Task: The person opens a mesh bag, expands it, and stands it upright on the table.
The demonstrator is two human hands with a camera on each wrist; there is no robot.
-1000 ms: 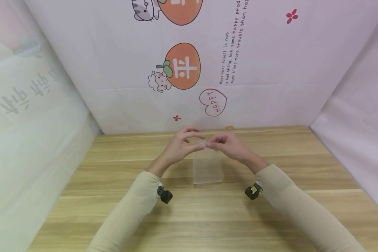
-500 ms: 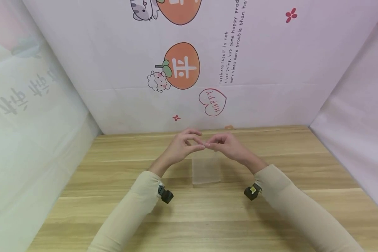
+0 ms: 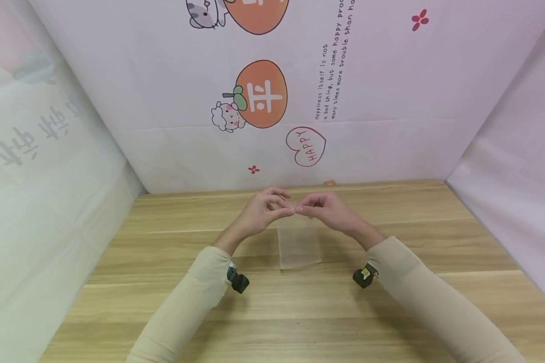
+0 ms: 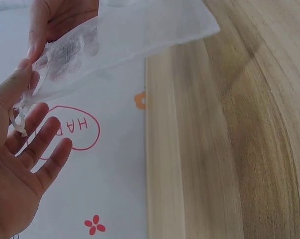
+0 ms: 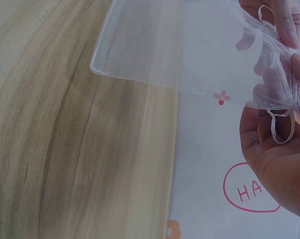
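Observation:
A sheer white drawstring mesh bag [image 3: 298, 247] hangs from both hands above the table, its gathered mouth up between the fingertips. My left hand [image 3: 260, 214] pinches one side of the mouth between thumb and index finger, with the other fingers spread apart. On the other side my right hand [image 3: 329, 212] pinches the mouth, its fingers curled. White drawstring loops [image 5: 283, 127] stick out beside the fingers in the right wrist view. Fingers show through the sheer mesh [image 4: 75, 59] in the left wrist view, where the thumbs nearly meet.
The wooden table [image 3: 295, 322] spreads beneath the hands. A white printed cloth [image 3: 381, 101] stands as a wall along its back edge, with more cloth at the left and right sides.
The left index finger has come down onto its thumb at the bag's mouth, and its other fingers have lowered slightly. The bag's lower end has swayed a little; the right hand stays nearly still.

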